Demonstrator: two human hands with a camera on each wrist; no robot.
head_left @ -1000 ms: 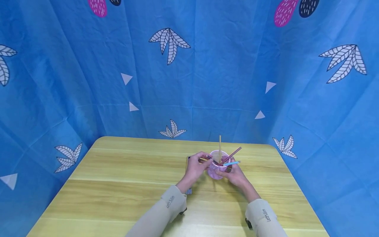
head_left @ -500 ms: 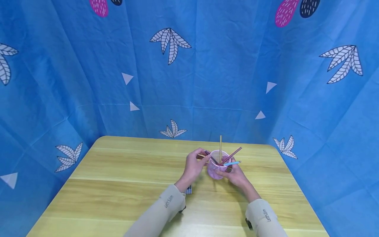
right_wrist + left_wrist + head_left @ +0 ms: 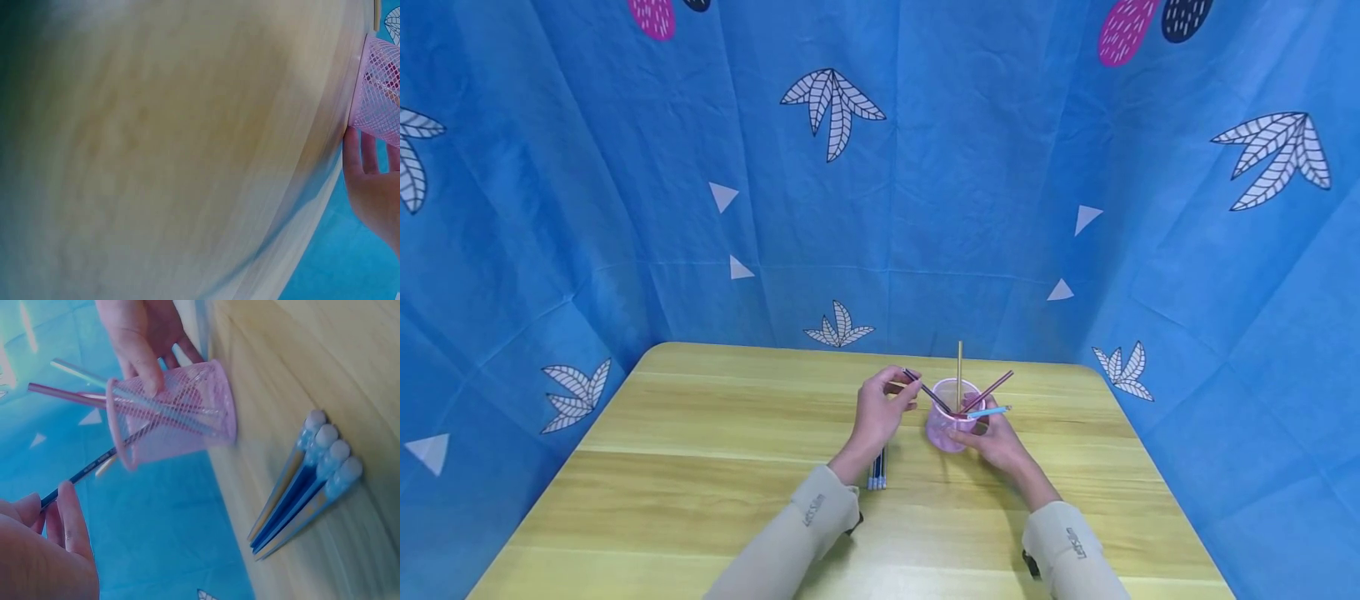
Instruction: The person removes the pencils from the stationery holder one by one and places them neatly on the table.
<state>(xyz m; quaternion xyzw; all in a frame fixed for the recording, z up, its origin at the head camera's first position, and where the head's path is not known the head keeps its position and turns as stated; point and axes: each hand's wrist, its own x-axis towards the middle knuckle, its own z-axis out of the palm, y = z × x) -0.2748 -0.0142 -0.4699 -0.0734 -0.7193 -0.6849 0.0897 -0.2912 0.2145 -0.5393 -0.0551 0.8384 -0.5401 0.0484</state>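
Note:
A pink mesh pencil cup (image 3: 945,433) stands on the table, held round its side by my right hand (image 3: 997,442). My left hand (image 3: 878,410), left of the cup, pinches the upper end of a dark pencil (image 3: 94,465) between thumb and fingers. That pencil leans over the rim, its lower part inside the cup. Also in the cup are a gold pencil (image 3: 959,375), a dark red pencil (image 3: 988,391) and a light blue pencil (image 3: 990,412). In the right wrist view, the fingers of my right hand (image 3: 375,194) lie against the mesh.
Several pencils (image 3: 300,487) with white eraser ends lie side by side on the wooden table (image 3: 700,467), partly hidden under my left arm in the head view. A blue patterned curtain (image 3: 970,208) surrounds the table's back and sides.
My left hand has moved left, away from the rim, and the dark pencil's upper end has swung left with it. My right hand and the cup have stayed in place.

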